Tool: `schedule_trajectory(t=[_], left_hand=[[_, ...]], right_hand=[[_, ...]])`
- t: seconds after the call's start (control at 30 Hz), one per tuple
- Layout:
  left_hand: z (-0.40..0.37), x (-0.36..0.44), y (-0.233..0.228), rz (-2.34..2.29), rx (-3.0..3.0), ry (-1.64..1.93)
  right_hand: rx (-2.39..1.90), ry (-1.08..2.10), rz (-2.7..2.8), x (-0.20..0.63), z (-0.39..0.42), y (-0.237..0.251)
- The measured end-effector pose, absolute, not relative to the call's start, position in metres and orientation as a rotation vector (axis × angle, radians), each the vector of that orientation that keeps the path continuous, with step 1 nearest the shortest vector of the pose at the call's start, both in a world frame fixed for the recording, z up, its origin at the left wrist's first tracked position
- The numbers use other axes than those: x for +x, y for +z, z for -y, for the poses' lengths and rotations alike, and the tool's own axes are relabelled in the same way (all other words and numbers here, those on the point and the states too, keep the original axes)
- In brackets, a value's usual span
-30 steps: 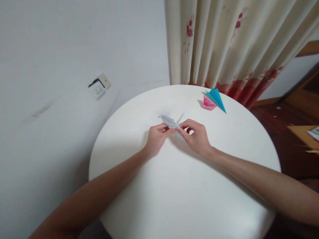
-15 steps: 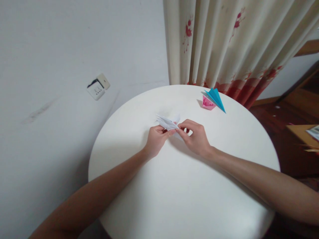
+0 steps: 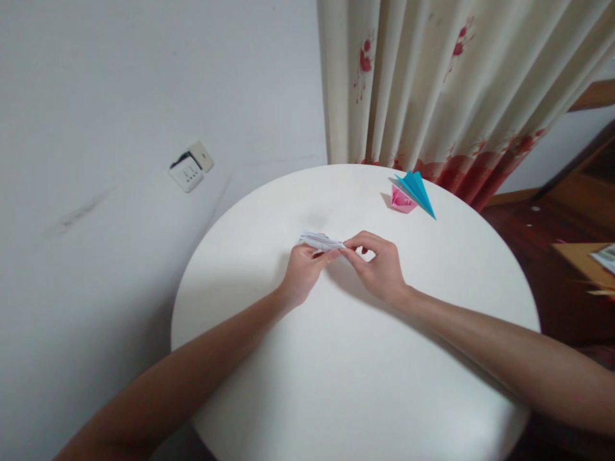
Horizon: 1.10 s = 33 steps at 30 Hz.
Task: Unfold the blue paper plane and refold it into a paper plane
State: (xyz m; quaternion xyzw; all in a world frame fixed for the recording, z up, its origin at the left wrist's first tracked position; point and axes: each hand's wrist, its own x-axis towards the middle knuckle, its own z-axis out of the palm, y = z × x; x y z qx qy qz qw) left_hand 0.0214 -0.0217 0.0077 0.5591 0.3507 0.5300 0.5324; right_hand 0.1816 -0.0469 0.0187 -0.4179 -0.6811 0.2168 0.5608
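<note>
A piece of folded white paper (image 3: pixel 321 241) is held just above the round white table (image 3: pixel 346 371), near its middle. My left hand (image 3: pixel 303 269) is closed on its left and near side, with the thumb along the near edge. My right hand (image 3: pixel 377 259) pinches the paper's right end between thumb and forefinger. The paper looks narrow and layered from here; its underside and the left fingertips are hidden.
Toward the back right of the table, a blue paper plane (image 3: pixel 417 192) leans over a small pink folded paper (image 3: pixel 401 201). A curtain (image 3: pixel 413 83) hangs behind the table. On the left wall (image 3: pixel 120 83) is a socket (image 3: pixel 186 174).
The white paper has become flatter and narrower: the flaps that stood up at its left and right are now down. Both hands keep their hold in nearly the same place.
</note>
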Motion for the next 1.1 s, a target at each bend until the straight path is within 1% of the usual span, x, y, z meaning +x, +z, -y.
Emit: schedule_trajectory(t=[0.1,0.3,0.67,0.93,1.1], left_hand=[[0.020,0.021,0.003,-0.832,1.311,1.274],[0.018,0.020,-0.003,-0.810,1.288,1.255],[0.021,0.021,0.000,-0.669,1.269,1.180],[0.022,0.020,0.000,-0.608,1.282,1.175],[0.022,0.019,0.002,-0.616,1.298,1.170]], right_hand=[[-1.025,0.555,1.553,0.181,0.045,0.018],[-0.980,0.420,1.611,0.185,0.040,0.017],[-0.882,0.480,1.597,0.183,0.048,0.023],[-0.814,0.432,1.596,0.181,0.053,0.025],[-0.856,0.412,1.633,0.180,0.053,0.024]])
